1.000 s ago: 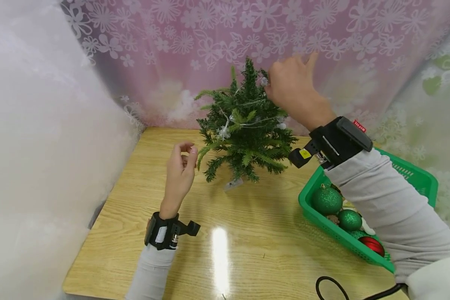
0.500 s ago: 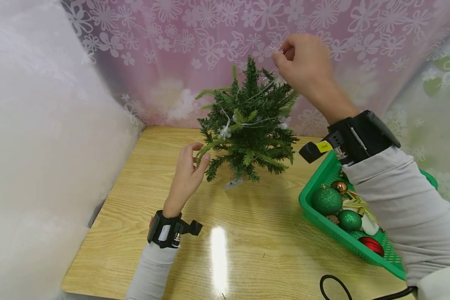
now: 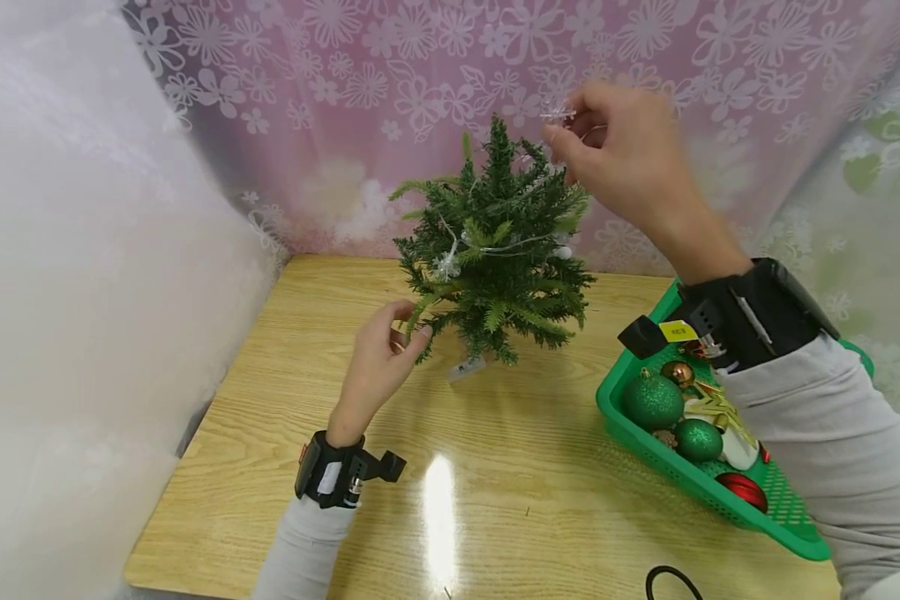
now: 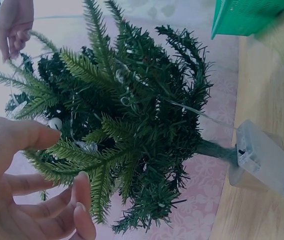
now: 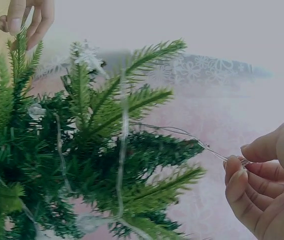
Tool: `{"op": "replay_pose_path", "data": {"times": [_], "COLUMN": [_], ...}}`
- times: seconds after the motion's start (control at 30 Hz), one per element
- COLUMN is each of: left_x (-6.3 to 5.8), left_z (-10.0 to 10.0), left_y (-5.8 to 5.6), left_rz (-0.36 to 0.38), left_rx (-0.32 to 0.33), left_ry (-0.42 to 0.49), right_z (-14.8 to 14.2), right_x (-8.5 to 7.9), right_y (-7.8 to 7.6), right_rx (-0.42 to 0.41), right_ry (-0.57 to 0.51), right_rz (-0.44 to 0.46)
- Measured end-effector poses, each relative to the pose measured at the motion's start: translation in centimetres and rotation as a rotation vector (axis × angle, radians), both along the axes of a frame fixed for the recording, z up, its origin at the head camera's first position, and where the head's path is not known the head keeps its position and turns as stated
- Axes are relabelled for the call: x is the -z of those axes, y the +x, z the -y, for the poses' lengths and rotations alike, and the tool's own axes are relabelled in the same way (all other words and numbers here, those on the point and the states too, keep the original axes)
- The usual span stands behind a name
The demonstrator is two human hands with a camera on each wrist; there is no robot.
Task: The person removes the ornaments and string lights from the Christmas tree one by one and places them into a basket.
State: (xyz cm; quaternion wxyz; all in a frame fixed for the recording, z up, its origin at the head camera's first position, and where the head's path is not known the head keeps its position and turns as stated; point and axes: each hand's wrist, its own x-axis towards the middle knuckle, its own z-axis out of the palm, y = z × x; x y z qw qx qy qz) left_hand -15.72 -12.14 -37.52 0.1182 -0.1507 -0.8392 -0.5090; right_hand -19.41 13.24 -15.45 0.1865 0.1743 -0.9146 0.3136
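A small green artificial Christmas tree stands on the wooden table, wound with a clear-wired string of lights. Above the tree's right side, my right hand pinches this string by its wire, close to a clear snowflake light. In the right wrist view the wire runs from the branches to the fingertips. At the lower left, my left hand has loosely bent fingers about a light-green branch. Thumb and fingers stand apart there; whether they touch the needles is hard to tell. Another snowflake light hangs at the tree's front left.
Right of the tree, a green basket holds green baubles, a red bauble and other ornaments. A whitish box sits at the trunk's base, with a wire leading to it. A pink floral curtain hangs behind.
My right hand has drawn away from the tree's upper right, bringing the snowflake light out, then dipped slightly. My left hand has moved right, to the lower left branch.
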Motion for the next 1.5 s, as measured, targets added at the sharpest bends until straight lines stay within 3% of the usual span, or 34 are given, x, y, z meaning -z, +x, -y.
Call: {"op": "replay_pose_path", "data": {"times": [0.33, 0.43, 0.6, 0.83, 1.0, 1.17, 1.4, 1.5], "left_x": [0.7, 0.7, 0.9, 1.6, 1.7, 1.6, 1.5, 1.6], "left_z": [-2.0, -2.9, -4.5, -5.8, -6.2, -6.6, -7.3, -7.9], "left_y": [2.0, 2.9, 3.8, 4.1, 4.3, 4.2, 4.0, 3.9], "left_rz": [-0.032, -0.074, -0.152, -0.263, -0.215, -0.136, -0.101, -0.113], "left_rx": [0.001, -0.013, -0.035, 0.036, 0.136, 0.197, 0.211, 0.199], "left_ry": [-0.204, -0.289, -0.347, -0.394, -0.348, -0.306, -0.3, -0.318], "right_z": [-0.3, -0.3, -0.4, 0.0, 0.1, 0.2, 0.0, 0.4], "right_x": [1.0, 1.1, 1.1, 0.6, 0.4, 0.1, -0.4, -0.4], "right_y": [0.1, 0.2, 0.4, 1.3, 1.8, 2.1, 2.6, 2.9], "right_rx": [-0.007, -0.019, -0.043, -0.094, -0.121, -0.124, -0.15, -0.183], "right_ry": [-0.037, -0.04, -0.062, -0.092, -0.119, -0.143, -0.19, -0.196], "right_rz": [0.036, 0.026, 0.004, -0.03, -0.045, -0.065, -0.158, -0.157]}}
